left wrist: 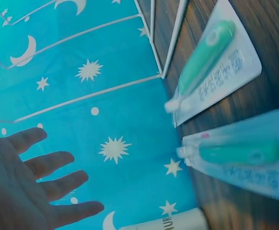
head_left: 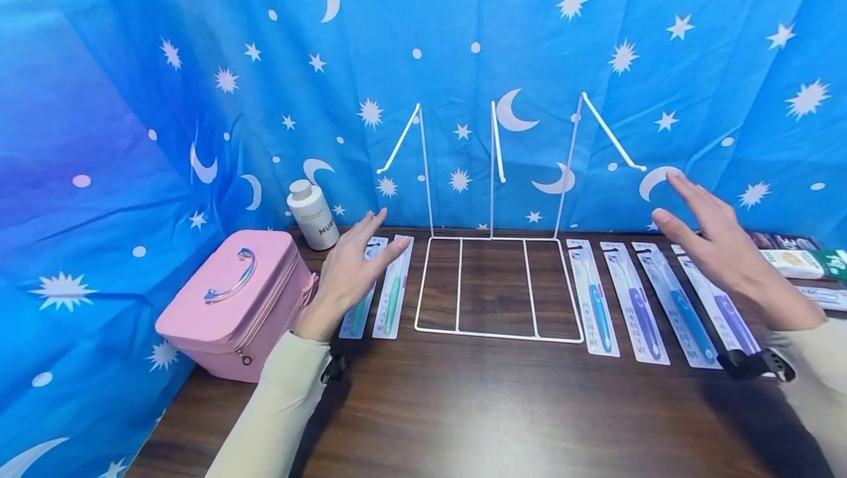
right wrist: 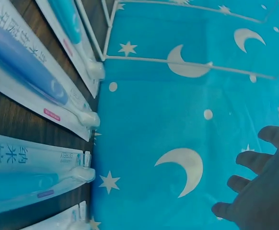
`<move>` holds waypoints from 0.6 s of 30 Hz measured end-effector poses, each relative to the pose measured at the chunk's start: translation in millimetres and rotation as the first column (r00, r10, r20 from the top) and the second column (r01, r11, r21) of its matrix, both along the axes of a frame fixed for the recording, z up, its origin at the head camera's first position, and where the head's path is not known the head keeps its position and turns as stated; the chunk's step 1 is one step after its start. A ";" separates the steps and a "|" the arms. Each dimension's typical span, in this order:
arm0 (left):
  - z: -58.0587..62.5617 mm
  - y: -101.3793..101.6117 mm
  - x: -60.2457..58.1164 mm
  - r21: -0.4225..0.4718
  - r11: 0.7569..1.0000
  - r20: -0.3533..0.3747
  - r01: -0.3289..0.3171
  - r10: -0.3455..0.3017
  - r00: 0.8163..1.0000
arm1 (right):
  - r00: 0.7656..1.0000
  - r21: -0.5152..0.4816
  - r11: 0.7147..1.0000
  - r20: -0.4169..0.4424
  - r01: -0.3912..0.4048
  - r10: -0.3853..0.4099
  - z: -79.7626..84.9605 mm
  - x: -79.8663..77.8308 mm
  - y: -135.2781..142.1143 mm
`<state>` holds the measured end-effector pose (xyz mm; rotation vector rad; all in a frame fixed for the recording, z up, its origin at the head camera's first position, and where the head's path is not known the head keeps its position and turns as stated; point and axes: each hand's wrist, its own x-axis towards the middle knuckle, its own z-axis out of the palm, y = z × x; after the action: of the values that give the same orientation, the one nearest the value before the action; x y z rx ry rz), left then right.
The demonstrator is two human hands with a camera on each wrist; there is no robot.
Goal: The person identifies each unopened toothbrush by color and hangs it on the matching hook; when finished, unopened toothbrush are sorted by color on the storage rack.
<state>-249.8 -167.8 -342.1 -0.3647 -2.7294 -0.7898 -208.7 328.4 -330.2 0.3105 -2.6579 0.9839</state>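
Note:
My left hand [head_left: 349, 268] is held up with fingers spread and nothing in it, over two packaged green toothbrushes [head_left: 394, 294] lying on the table. In the left wrist view both green packs [left wrist: 245, 158] show beside the hand. On the other side, my right hand [head_left: 717, 243] is raised, empty, with its fingers extended, partly covering the farthest purple toothbrush pack [head_left: 728, 312]. A blue pack [head_left: 598, 309], a purple pack [head_left: 640, 316] and another blue pack [head_left: 684, 320] lie in a row to its left. Between the hands stands a white wire rack [head_left: 499, 334] with three bare upright hooks.
A pink case [head_left: 228, 301] with a handle sits at the left, and a white bottle [head_left: 312, 217] stands behind it. Boxes, one white and green [head_left: 794, 263], lie at the far right. A blue curtain [head_left: 437, 22] with moons and stars hangs behind the table.

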 end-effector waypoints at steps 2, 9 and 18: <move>-0.6 0.9 0.8 0.035 0.999 0.034 0.000 -0.001 0.999 | 0.999 -0.053 0.998 0.040 0.016 -0.014 -0.4 1.2 3.2; -11.1 5.4 0.0 0.133 0.991 0.115 0.033 -0.048 0.992 | 0.989 -0.199 0.976 0.129 0.094 -0.069 -4.2 8.6 15.9; -20.1 13.7 -2.7 0.268 0.962 0.179 0.054 -0.104 0.978 | 0.960 -0.252 0.932 0.170 0.259 -0.221 -12.3 11.9 24.2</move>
<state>-252.5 -154.1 -362.2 -0.3581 -2.7469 -1.2518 -196.8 352.6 -342.4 -0.1479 -2.5534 1.3071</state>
